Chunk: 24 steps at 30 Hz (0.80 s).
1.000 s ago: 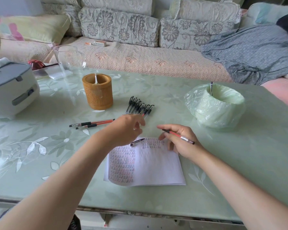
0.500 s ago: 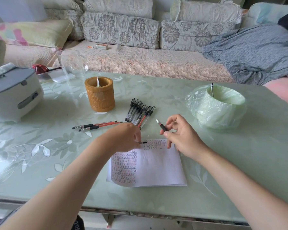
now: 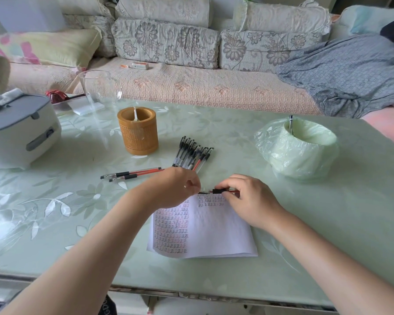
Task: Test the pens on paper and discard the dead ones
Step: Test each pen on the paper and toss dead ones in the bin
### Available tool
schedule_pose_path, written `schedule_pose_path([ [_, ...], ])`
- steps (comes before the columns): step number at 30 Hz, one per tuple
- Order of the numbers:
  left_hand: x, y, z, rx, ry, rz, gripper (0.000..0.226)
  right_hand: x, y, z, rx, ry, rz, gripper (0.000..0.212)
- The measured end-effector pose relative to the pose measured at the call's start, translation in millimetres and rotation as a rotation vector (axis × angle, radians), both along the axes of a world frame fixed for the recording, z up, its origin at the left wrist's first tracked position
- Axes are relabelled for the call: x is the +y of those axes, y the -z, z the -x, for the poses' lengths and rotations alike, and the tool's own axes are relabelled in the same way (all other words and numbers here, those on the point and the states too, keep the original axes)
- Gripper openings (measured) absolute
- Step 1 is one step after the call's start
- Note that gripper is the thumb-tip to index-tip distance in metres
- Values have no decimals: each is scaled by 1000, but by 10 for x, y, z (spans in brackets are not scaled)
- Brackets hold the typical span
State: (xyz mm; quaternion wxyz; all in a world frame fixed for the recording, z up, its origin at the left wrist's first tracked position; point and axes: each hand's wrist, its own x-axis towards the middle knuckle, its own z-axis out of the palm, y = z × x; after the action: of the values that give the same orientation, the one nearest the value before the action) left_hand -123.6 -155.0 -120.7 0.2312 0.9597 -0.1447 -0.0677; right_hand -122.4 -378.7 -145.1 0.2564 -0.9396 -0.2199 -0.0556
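So the pale green table [image 3: 282,235] is taking up most of the view, with a sofa [image 3: 191,87] sitting behind it. On the left a white and grey appliance [image 3: 21,130] is resting on the table, and over on the right a bin lined with a green bag [image 3: 298,148] is standing with one pen [image 3: 291,123] poking up inside it. The paper [image 3: 214,233] is lying in the middle near the front edge, its left part filled with rows of test marks. A bamboo pen holder [image 3: 137,131] is standing behind it to the left, and a bunch of capped pens [image 3: 192,156] is lying just beside that, with two more pens [image 3: 132,174] lying apart on the left. Both hands are meeting over the paper's top edge: the right hand [image 3: 248,198] is pinching a red pen [image 3: 221,191] held level, fingers curled tight around it. The left hand [image 3: 175,187] is closed at the pen's other end, but I can't tell what it's gripping.
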Motion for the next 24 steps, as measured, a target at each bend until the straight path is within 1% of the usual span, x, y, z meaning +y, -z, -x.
schedule_pose_path([
  [5, -108, -4, 39, 49, 24, 96, 12, 27, 22, 21, 33, -65, -24, 22],
  [8, -191, -11, 54, 104, 3, 175, 16, 25, -7, 49, -30, -69, 122, 27],
  [11, -299, 6, 89, 171, -23, 279, 15, 7, -27, 74, -129, -61, 296, 49],
  [13, -370, 37, 120, 208, -35, 326, 13, 7, -8, 86, -187, -38, 353, 62],
  [15, -403, 59, 140, 247, -61, 380, 13, 8, 21, 86, -231, -11, 363, 67],
  [19, -420, 42, 172, 301, -74, 481, 12, 28, -13, 103, -228, 36, 365, 72],
  [22, -433, 43, 201, 307, -84, 494, 11, 43, -56, 148, -170, 64, 410, 68],
  [24, -427, 37, 210, 329, -85, 515, 11, 52, -53, 166, -173, 58, 404, 66],
])
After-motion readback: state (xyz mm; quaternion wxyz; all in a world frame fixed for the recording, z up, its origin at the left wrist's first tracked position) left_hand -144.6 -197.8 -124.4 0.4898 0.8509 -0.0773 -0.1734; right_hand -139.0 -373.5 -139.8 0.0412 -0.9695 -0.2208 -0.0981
